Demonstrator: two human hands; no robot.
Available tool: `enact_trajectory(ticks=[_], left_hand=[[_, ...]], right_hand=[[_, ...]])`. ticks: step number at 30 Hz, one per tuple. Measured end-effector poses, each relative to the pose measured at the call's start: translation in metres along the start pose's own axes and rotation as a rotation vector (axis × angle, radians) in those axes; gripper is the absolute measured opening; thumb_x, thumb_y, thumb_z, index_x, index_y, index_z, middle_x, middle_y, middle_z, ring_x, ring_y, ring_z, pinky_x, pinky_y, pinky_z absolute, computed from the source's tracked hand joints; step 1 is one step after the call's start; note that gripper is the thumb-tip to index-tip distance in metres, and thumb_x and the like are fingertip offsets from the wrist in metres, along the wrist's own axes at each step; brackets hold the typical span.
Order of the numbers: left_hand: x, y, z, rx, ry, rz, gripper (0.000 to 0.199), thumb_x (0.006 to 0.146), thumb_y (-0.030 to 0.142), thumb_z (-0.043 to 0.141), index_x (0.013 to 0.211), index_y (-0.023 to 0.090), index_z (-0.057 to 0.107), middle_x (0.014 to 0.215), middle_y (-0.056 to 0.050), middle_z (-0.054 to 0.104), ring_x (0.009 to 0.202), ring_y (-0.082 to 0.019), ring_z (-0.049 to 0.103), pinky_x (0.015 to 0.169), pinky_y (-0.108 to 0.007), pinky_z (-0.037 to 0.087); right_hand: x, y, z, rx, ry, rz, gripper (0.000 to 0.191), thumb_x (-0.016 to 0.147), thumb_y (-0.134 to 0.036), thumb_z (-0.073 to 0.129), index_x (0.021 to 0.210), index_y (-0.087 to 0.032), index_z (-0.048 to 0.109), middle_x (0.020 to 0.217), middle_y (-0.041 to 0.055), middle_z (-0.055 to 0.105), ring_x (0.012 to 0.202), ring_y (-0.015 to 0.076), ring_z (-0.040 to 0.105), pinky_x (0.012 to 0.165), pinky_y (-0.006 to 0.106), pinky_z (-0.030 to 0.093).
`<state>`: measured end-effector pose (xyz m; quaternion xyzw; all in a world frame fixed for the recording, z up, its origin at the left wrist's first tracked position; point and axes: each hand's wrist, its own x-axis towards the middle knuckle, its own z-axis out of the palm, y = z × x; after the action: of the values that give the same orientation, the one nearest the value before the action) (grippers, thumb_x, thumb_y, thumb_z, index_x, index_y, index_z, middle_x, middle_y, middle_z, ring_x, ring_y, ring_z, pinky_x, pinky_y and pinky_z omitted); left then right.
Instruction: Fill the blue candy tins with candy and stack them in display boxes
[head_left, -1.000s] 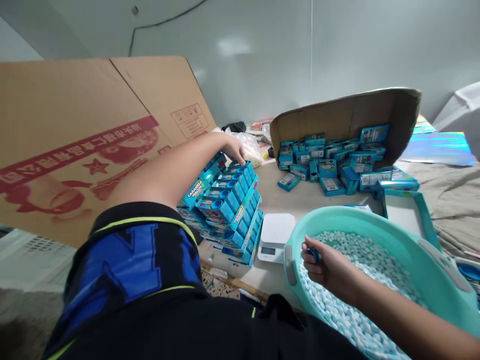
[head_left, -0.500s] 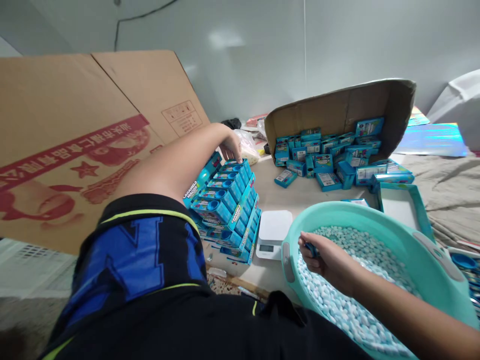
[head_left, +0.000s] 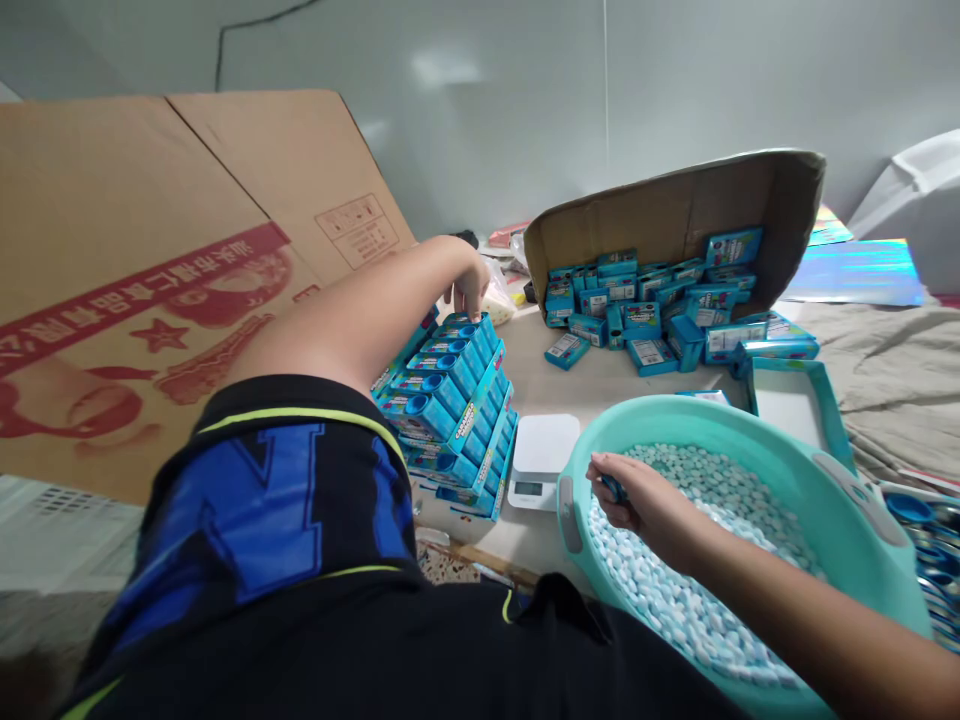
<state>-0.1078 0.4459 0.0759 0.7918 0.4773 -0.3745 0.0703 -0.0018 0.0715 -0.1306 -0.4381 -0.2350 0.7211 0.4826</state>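
My left hand (head_left: 470,283) reaches over the far end of a stack of blue display trays (head_left: 474,425), fingers bent downward and closed at a small blue candy box (head_left: 474,328) in the top tray's far row. The boxes in that tray lie in a row, each with a round blue end facing me. Above the turquoise tub (head_left: 757,425), my right hand (head_left: 634,495) is closed around a small dark-blue object (head_left: 613,488), mostly hidden by the fingers. Pale blue and white candies (head_left: 697,620) fill the tub's bottom.
A white digital scale (head_left: 546,450) stands between stack and tub. Behind it, a tipped carton (head_left: 652,215) spills many blue boxes (head_left: 652,355). A large cardboard box (head_left: 150,200) leans at left. An open blue tray (head_left: 795,390) and shiny blue round pieces (head_left: 911,508) lie right.
My left hand has risen slightly and its fingers now point more steeply down at the far box. My right hand stays over the tub. The whole view has shifted a little.
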Motion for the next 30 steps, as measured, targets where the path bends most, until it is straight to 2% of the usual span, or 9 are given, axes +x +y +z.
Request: enact_trajectory(ticks=[2, 4, 9, 12, 17, 20, 23, 27, 30], left_hand=[[-0.006, 0.003, 0.0, 0.01, -0.095, -0.124, 0.054, 0.043, 0.037, 0.093, 0.09, 0.015, 0.078, 0.085, -0.013, 0.075, 0.106, -0.035, 0.068, 0.098, -0.043, 0.05], [-0.015, 0.009, 0.002, 0.037, -0.052, -0.131, 0.05, 0.049, 0.038, 0.091, 0.091, 0.015, 0.078, 0.086, -0.012, 0.076, 0.106, -0.032, 0.068, 0.099, -0.039, 0.049], [-0.073, 0.043, 0.034, 0.248, 0.422, -0.053, 0.037, 0.067, 0.03, 0.078, 0.102, 0.018, 0.078, 0.092, -0.005, 0.076, 0.096, -0.025, 0.068, 0.094, -0.038, 0.051], [-0.135, 0.074, 0.09, 0.104, 0.746, 0.078, 0.029, 0.082, 0.023, 0.065, 0.107, 0.019, 0.077, 0.104, -0.008, 0.076, 0.097, -0.025, 0.068, 0.094, -0.041, 0.051], [-0.208, 0.105, 0.225, -0.25, 1.199, 0.215, 0.028, 0.094, 0.034, 0.063, 0.119, 0.025, 0.068, 0.127, -0.003, 0.07, 0.123, -0.023, 0.062, 0.113, -0.045, 0.044], [-0.201, 0.097, 0.292, -0.456, 1.445, 0.05, 0.037, 0.094, 0.037, 0.064, 0.129, 0.026, 0.061, 0.134, -0.006, 0.064, 0.129, -0.023, 0.058, 0.114, -0.046, 0.046], [-0.171, 0.089, 0.329, -0.463, 1.608, -0.147, 0.066, 0.082, 0.045, 0.078, 0.139, 0.026, 0.052, 0.15, -0.013, 0.047, 0.145, -0.033, 0.041, 0.121, -0.058, 0.036], [-0.129, 0.098, 0.344, -0.849, 1.762, -0.408, 0.097, 0.072, 0.048, 0.085, 0.148, 0.02, 0.033, 0.145, -0.019, 0.044, 0.14, -0.034, 0.045, 0.118, -0.056, 0.039], [-0.111, 0.106, 0.344, -0.967, 1.745, -0.555, 0.105, 0.064, 0.046, 0.09, 0.145, 0.013, 0.033, 0.138, -0.021, 0.047, 0.137, -0.035, 0.047, 0.118, -0.054, 0.039]], right_hand=[[-0.001, 0.0, 0.001, -0.009, 0.002, -0.008, 0.043, 0.072, -0.057, 0.072, 0.076, -0.02, 0.051, 0.06, -0.0071, 0.037, 0.049, 0.0067, 0.026, 0.05, 0.027, 0.015], [-0.002, 0.001, 0.001, -0.031, 0.014, -0.017, 0.043, 0.072, -0.057, 0.072, 0.076, -0.02, 0.051, 0.061, -0.0069, 0.038, 0.049, 0.0069, 0.026, 0.05, 0.027, 0.014], [-0.012, -0.001, 0.003, -0.075, -0.065, -0.02, 0.045, 0.074, -0.06, 0.071, 0.076, -0.02, 0.05, 0.061, -0.0074, 0.035, 0.051, 0.0077, 0.023, 0.05, 0.027, 0.015], [-0.023, -0.005, 0.005, -0.148, -0.087, -0.037, 0.048, 0.077, -0.064, 0.069, 0.076, -0.021, 0.048, 0.061, -0.0078, 0.032, 0.052, 0.0083, 0.022, 0.051, 0.026, 0.016], [-0.041, 0.002, 0.008, -0.57, -0.15, -0.198, 0.044, 0.09, -0.062, 0.05, 0.076, -0.021, 0.052, 0.064, -0.0036, 0.039, 0.058, 0.0131, 0.035, 0.055, 0.028, 0.026], [-0.05, 0.015, 0.01, -0.931, -0.286, -0.37, 0.036, 0.097, -0.048, 0.043, 0.081, -0.02, 0.058, 0.076, 0.0031, 0.056, 0.073, 0.0187, 0.053, 0.066, 0.03, 0.036], [-0.057, 0.024, 0.011, -1.254, -0.408, -0.473, 0.035, 0.101, -0.038, 0.035, 0.09, -0.021, 0.063, 0.088, 0.0069, 0.065, 0.08, 0.0222, 0.06, 0.07, 0.033, 0.038], [-0.061, 0.024, 0.011, -1.394, -0.461, -0.458, 0.035, 0.103, -0.036, 0.035, 0.094, -0.023, 0.066, 0.092, 0.0062, 0.069, 0.085, 0.0233, 0.065, 0.072, 0.032, 0.042], [-0.058, 0.024, 0.009, -1.452, -0.432, -0.473, 0.036, 0.104, -0.036, 0.034, 0.095, -0.023, 0.066, 0.1, 0.0076, 0.071, 0.09, 0.025, 0.068, 0.075, 0.033, 0.046]])
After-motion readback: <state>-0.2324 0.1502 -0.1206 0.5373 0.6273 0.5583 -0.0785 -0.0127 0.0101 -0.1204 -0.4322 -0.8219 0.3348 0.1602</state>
